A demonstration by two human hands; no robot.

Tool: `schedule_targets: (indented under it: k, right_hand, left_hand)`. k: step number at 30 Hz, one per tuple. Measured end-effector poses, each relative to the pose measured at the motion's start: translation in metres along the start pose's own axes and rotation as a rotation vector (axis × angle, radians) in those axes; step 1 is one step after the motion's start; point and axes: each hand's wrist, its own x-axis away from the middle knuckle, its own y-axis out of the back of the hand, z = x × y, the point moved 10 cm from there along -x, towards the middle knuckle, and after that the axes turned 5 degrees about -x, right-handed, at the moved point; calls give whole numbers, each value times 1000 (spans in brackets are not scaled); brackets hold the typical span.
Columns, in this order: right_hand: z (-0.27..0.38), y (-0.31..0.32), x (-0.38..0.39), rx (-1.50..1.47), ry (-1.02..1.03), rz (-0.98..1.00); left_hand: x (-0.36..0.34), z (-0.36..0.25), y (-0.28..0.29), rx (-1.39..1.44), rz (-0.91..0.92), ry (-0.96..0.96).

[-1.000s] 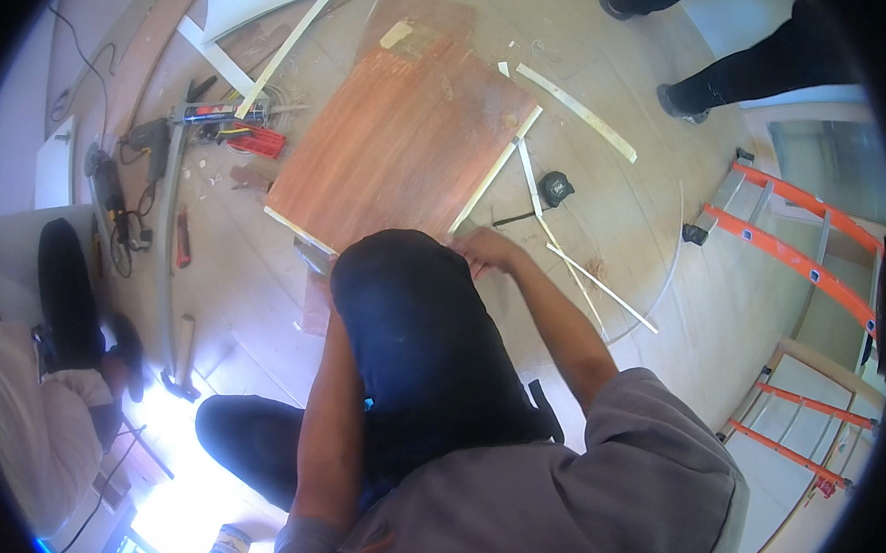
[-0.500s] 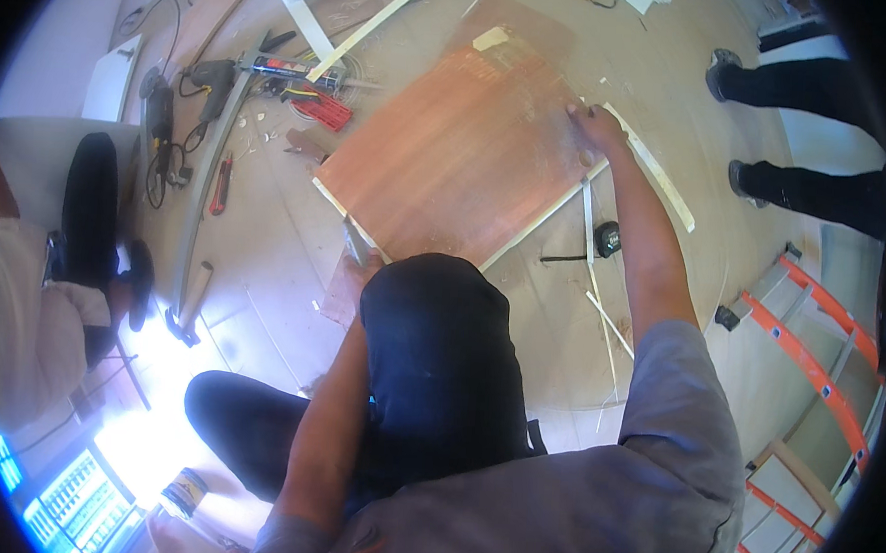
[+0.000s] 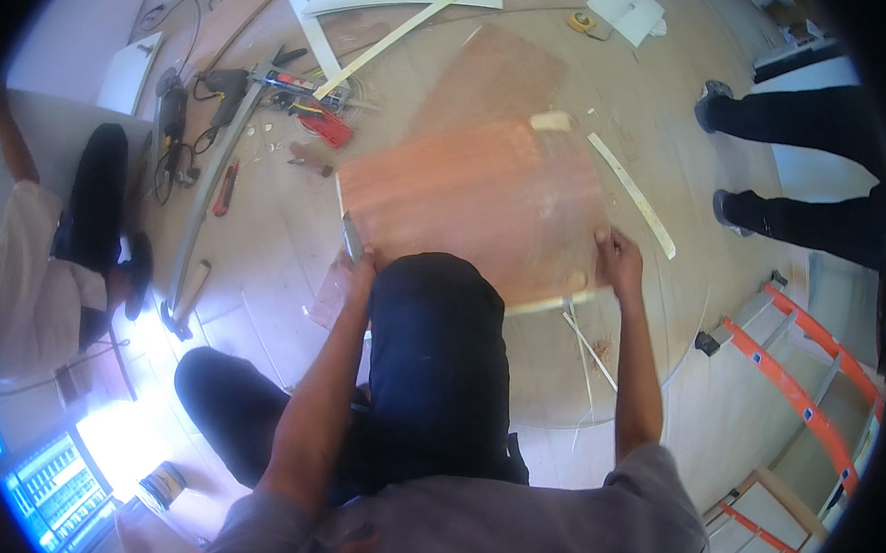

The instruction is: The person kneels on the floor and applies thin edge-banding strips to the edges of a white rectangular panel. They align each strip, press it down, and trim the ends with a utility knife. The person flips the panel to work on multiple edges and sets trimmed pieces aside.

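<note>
A: Starting at the left, clock positions from the centre?
B: A hammer near nine, then a red cutter near ten.
A: And the left hand?
B: At nine, closer in, closed around a flat blade pointing roughly to twelve.
A: Where's the board?
B: At twelve, reddish-brown, between the hands, partly hidden by a dark knee.
A: The right hand?
B: At three, fingers curled at the board's right edge; gripping or merely touching, I cannot tell. A pale strip lies at two; an orange ladder stands past three.
</note>
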Motion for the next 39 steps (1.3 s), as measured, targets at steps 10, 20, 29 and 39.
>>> schedule_targets:
  k: [10, 20, 29, 39]
  right_hand:
    - [-75, -44, 176, -551, -209, -251]
    - [-92, -77, 155, -679, -340, -205]
    - [-118, -101, 97, -949, -563, 117]
    - [-91, -128, 86, -1523, -521, 28]
  left_hand:
    - [-48, -136, -29, -506, 159, -61]
    - [-81, -193, -96, -580, 295, -534]
    - [-83, -174, -85, -428, 429, -428]
    - [-90, -162, -77, -299, 519, -239]
